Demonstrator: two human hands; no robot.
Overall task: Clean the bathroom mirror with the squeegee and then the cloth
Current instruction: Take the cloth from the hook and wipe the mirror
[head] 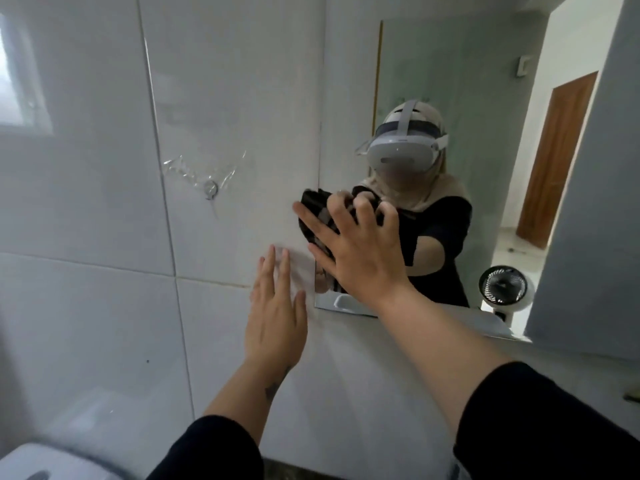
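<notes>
- White glossy wall tiles (86,202) are filling the room to the left of the mirror (450,98), with pale grout lines running between them.
- On the tiles left of the mirror, a small round metal hook (210,188) is sitting under peeling clear tape.
- Below the mirror, a grey ledge (363,358) is running along its bottom edge.
- Inside the mirror, a person in a white headset and dark top is showing, with a wooden door (557,161) and a small white fan (502,285) reflected at its right side.
- A white rounded fixture (52,462) is showing blurred, far below and left of the mirror.
- A dark cloth (313,209) with pale stripes is lying pressed flat against the mirror's lower left corner, directly under the right hand.
- The right hand (360,251) is spreading its fingers wide over the cloth, palm bearing on it against the mirror glass, with nothing clenched in a fist.
- The left hand (277,313) is lying open and flat, fingers nearly together, on the tiles just left of the mirror's lower left corner, holding nothing.
- Both hands are sitting apart, the left lower and beside the mirror's edge, the right on the glass.
- Dark sleeves are covering both upper forearms.
- No squeegee can be made out in this view.
</notes>
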